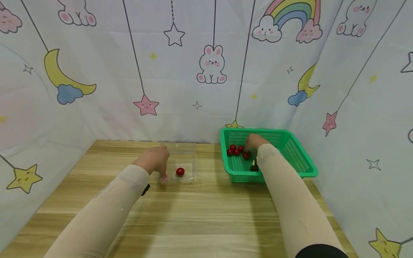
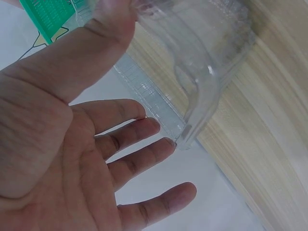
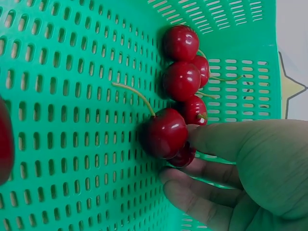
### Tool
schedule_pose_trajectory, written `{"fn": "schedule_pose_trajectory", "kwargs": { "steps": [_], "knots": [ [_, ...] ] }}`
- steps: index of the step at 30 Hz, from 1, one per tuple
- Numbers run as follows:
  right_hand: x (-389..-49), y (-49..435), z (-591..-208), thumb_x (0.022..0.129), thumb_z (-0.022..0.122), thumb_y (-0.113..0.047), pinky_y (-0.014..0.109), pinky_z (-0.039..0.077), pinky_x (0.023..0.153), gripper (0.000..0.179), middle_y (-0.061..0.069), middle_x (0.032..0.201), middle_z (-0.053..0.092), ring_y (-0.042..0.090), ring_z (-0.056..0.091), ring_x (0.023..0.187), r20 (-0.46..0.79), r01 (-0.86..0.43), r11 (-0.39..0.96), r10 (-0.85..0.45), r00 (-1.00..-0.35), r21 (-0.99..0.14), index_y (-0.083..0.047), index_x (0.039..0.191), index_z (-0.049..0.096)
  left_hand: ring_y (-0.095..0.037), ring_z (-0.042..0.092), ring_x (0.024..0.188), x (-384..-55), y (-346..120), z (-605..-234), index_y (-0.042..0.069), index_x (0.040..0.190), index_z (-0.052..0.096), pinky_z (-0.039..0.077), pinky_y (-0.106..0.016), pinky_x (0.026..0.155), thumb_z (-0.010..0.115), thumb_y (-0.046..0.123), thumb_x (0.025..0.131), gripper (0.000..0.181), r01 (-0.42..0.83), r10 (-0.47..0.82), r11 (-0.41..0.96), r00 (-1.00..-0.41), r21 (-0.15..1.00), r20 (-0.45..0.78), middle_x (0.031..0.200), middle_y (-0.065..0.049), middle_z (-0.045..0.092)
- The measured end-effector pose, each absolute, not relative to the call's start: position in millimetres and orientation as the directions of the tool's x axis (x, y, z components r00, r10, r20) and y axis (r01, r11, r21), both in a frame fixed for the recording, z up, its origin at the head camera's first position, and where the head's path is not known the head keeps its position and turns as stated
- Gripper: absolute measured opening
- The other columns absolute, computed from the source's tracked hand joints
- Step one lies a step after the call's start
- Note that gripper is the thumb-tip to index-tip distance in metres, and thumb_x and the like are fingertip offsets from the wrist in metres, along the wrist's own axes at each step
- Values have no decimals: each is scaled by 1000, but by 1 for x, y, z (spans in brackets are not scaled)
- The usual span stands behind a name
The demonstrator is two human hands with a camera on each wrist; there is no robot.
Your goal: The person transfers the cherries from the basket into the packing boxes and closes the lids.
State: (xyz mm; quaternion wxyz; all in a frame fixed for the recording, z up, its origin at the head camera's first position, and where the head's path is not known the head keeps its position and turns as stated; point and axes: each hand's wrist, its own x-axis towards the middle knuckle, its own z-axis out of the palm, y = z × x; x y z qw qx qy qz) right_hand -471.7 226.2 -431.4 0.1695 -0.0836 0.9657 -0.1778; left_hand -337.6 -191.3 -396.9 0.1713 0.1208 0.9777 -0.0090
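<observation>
My left hand (image 1: 154, 159) is at the left side of a clear plastic box (image 1: 190, 154). Its thumb (image 2: 113, 24) touches the box, and its other fingers are loosely extended near the rim. Inside the box lies one red cherry (image 1: 180, 172). Over in the green basket (image 1: 237, 178), my right hand (image 1: 255, 142) reaches down among several cherries. Between its thumb and fingers is a dark red cherry (image 3: 184, 156), partly hidden by a stemmed cherry (image 3: 166, 134) in front of it. More stemmed cherries (image 3: 181, 43) cluster by the basket wall.
Both stand on a wood-grain table (image 1: 193, 222), the basket to the right of the box. A patterned white cloth (image 1: 180, 79) hangs behind and along both sides. Part of another red cherry (image 3: 5, 144) shows at the left edge of the right wrist view.
</observation>
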Motion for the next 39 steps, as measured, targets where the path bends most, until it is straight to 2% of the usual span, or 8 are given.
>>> {"fn": "schedule_pose_trajectory", "kwargs": {
  "steps": [12, 16, 23, 28, 31, 34, 36, 39],
  "knots": [
    [-486, 237, -426, 108, 68, -6, 34, 45, 59, 55, -6, 56, 39, 14, 41, 57, -324, -101, 921, -232, -917, -376, -22, 59, 48, -37, 71, 121, -341, -189, -400, -3, 143, 71, 63, -58, 109, 107, 45, 76, 90, 266, 250, 964, -916, -8, -315, 133, -16, 64],
    [-488, 241, -416, 108, 66, -8, 36, 49, 64, 46, -3, 58, 50, 16, 50, 61, -319, -134, 924, -257, -912, -359, -17, 63, 58, -38, 71, 123, -340, -188, -400, -3, 143, 71, 63, -59, 109, 107, 45, 77, 89, 258, 242, 966, -916, -7, -319, 137, -18, 64],
    [-475, 226, -391, 109, 54, -11, 32, 37, 56, 56, -7, 55, 30, 11, 25, 53, -215, -213, 902, -308, -927, -376, -24, 57, 39, -45, 68, 135, -339, -191, -400, -3, 144, 71, 60, -61, 114, 107, 43, 77, 89, 243, 230, 970, -919, -1, -321, 156, -26, 59],
    [-459, 200, -365, 112, 62, -19, 35, 36, 60, 52, -5, 57, 34, 13, 28, 55, -127, -231, 892, -300, -945, -388, -20, 62, 47, -48, 66, 140, -340, -192, -402, -2, 142, 73, 60, -63, 114, 107, 44, 77, 87, 239, 228, 971, -918, 6, -323, 165, -28, 54],
    [-448, 180, -353, 112, 64, -22, 37, 45, 69, 39, -2, 68, 56, 15, 44, 63, -76, -258, 881, -312, -947, -396, -15, 75, 65, -48, 66, 140, -340, -193, -403, -1, 142, 73, 61, -63, 113, 107, 43, 77, 86, 234, 224, 972, -919, 7, -325, 166, -28, 54],
    [-436, 161, -344, 112, 65, -23, 43, 59, 85, 22, 7, 102, 78, 22, 65, 84, -38, -293, 865, -337, -941, -407, -9, 101, 79, -48, 66, 140, -340, -193, -403, -1, 143, 73, 61, -64, 112, 108, 44, 76, 87, 230, 219, 973, -920, 5, -326, 166, -28, 54],
    [-429, 147, -341, 111, 66, -23, 48, 62, 95, 22, 12, 122, 81, 27, 72, 101, -26, -318, 854, -360, -933, -412, -7, 115, 81, -51, 63, 145, -340, -193, -403, -1, 145, 72, 60, -65, 113, 108, 44, 76, 90, 232, 219, 973, -921, -1, -323, 171, -30, 50],
    [-419, 128, -340, 110, 69, -22, 50, 63, 101, 22, 13, 128, 80, 30, 74, 111, -14, -372, 835, -413, -911, -406, -7, 122, 79, -53, 60, 149, -341, -192, -403, -1, 147, 71, 59, -66, 115, 108, 45, 75, 93, 237, 223, 972, -920, -5, -322, 175, -31, 45]
  ]
}}
